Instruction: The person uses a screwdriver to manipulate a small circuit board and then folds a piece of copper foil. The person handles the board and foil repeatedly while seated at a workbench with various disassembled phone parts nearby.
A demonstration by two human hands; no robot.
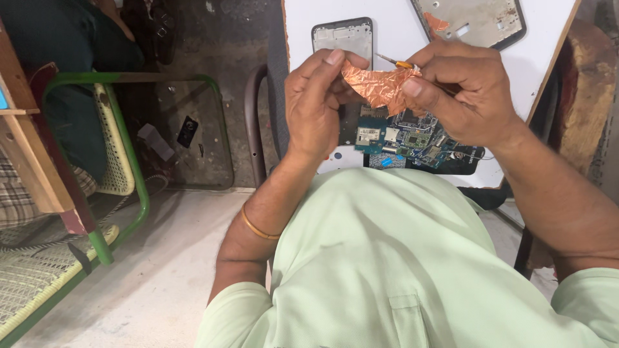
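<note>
A crumpled sheet of copper-coloured foil [380, 87] is held between both hands above a white board. My left hand [316, 103] pinches its left edge with thumb and fingers. My right hand [464, 90] grips its right edge and also holds a thin tool with an orange handle [396, 63] that pokes out to the left. Under the hands lies an opened phone with a blue-green circuit board [412, 138] exposed. A gold bangle [258, 229] sits on my left wrist.
On the white board [393, 32] lie a phone frame [343, 38] and a second larger frame [474, 22] at the top. A green metal chair [129, 161] stands at left. Concrete floor [167, 258] lies below. My lap in pale green cloth [387, 258] fills the foreground.
</note>
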